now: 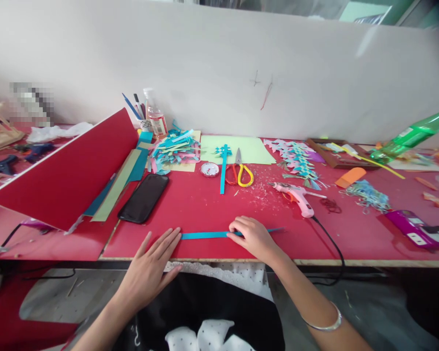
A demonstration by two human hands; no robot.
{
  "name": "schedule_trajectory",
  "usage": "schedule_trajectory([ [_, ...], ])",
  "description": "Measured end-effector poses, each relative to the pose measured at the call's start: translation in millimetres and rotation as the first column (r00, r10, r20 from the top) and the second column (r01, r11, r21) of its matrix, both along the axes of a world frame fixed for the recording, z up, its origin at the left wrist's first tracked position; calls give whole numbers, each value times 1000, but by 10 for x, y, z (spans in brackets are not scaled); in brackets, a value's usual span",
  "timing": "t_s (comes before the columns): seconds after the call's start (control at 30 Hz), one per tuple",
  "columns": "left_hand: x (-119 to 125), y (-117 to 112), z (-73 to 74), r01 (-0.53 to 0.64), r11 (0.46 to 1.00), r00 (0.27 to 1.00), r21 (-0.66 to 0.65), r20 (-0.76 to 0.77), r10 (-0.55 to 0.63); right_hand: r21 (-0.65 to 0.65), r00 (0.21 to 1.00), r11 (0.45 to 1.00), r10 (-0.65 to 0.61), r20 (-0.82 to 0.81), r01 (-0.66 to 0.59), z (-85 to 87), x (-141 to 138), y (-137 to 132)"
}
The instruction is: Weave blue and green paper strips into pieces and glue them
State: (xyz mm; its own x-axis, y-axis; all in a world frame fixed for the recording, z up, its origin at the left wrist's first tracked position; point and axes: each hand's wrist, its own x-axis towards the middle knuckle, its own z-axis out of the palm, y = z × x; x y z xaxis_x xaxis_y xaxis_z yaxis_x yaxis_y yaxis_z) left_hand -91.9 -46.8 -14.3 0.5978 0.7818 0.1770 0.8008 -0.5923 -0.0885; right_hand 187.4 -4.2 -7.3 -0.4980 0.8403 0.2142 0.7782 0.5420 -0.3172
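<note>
A narrow blue paper strip (205,235) lies along the red tabletop near its front edge. My left hand (154,258) rests flat over the strip's left end, fingers stretched out. At the other side my right hand (250,237) has its fingers curled and pinched on the strip. A thin dark-blue pointed end (277,229) sticks out to the right of that hand; whether it belongs to the strip cannot be made out. Beyond the hands, a second blue strip (223,175) with folded ends at its top lies beside scissors (245,175) with red and yellow handles.
A pink glue gun (296,197) with a cord lies to the right, near a purple power strip (417,229). To the left are a black phone (143,197) and a propped red board (69,170). Behind are cut paper strips (175,151), a folded paper braid (296,158) and a green bottle (411,136).
</note>
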Motion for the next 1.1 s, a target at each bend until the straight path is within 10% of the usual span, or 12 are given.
schedule_trajectory([
  [0.33,689,-29,25,101,995,990,5,103,-101,39,999,999,33,-14,-32,-14,-167,-22],
  [1.1,953,-113,65,-135,989,991,-62,-5,135,-10,980,983,-185,-72,185,-49,489,-165],
])
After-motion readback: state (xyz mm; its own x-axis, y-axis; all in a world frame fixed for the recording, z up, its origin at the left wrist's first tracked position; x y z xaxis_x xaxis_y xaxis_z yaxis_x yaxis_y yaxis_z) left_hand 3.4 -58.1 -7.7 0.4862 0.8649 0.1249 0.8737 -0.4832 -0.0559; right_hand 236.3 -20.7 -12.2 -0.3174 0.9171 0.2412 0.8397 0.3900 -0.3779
